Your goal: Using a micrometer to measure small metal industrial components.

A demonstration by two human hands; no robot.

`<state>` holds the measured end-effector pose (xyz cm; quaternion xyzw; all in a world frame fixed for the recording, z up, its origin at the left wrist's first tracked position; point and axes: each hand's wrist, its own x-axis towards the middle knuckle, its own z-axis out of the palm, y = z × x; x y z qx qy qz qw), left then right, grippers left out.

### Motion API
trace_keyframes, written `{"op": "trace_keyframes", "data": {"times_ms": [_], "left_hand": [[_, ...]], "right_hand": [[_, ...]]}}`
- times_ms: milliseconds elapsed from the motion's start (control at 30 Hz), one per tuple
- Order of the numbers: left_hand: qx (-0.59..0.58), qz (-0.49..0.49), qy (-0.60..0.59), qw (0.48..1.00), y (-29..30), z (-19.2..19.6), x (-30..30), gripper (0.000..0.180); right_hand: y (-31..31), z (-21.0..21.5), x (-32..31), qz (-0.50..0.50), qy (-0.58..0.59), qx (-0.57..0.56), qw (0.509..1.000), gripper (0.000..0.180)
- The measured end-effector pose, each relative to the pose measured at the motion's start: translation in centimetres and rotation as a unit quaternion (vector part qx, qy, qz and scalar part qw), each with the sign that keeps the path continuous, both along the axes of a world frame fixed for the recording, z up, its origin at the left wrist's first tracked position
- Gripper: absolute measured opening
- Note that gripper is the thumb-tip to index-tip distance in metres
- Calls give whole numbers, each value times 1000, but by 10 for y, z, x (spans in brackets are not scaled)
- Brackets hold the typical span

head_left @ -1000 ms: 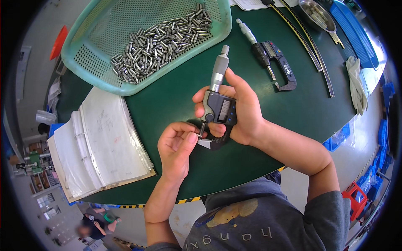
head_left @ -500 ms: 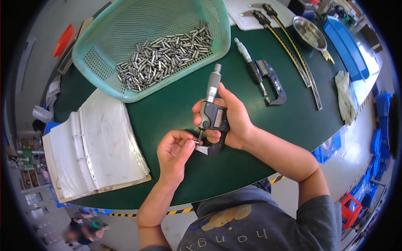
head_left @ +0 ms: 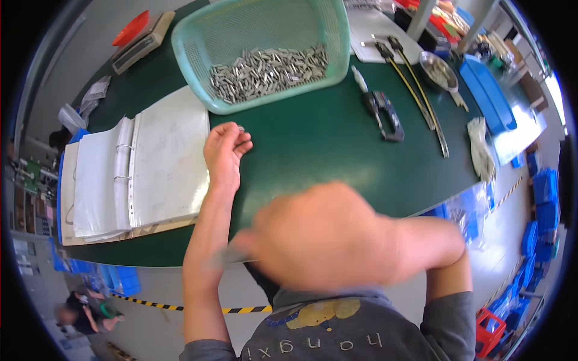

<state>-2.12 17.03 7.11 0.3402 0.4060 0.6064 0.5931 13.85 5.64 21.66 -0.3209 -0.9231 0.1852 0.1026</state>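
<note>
My left hand point(head_left: 224, 153) is above the green table beside the binder, its fingertips pinched on a small metal pin point(head_left: 241, 128). Blurred and large, my right hand point(head_left: 325, 240) is raised close to the camera, in front of my chest. Its fingers curl round the micrometer, of which only a smeared grey end point(head_left: 224, 259) sticks out on the left; the rest is hidden behind the hand. Many similar metal pins point(head_left: 265, 73) lie heaped in a pale green perforated basket point(head_left: 343, 42) beyond my left hand.
An open ring binder point(head_left: 168, 156) lies at the left. A second micrometer point(head_left: 391, 123), two calipers point(head_left: 415, 90), a metal bowl point(head_left: 454, 84), a blue tray point(head_left: 490, 99) and a pale glove point(head_left: 480, 147) are at the right. A scale point(head_left: 144, 45) stands far left.
My right hand has lifted the micrometer up toward the camera, away from the left hand. The left hand has moved away with the pin, toward the binder and basket. The view has shifted.
</note>
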Motion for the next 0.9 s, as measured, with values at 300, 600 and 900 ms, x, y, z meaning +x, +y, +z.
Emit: {"op": "trace_keyframes", "data": {"times_ms": [300,600,900], "left_hand": [[15,-30,41,999,4,-4,27,13],[40,6,70,997,-5,-3,13,16],[237,74,330,911,34,16,25,10]], "right_hand": [[-64,61,-42,-4,-15,80,997,18],[-2,-41,23,-203,200,-515,809,32],[56,-119,95,-203,607,-586,498,34]]}}
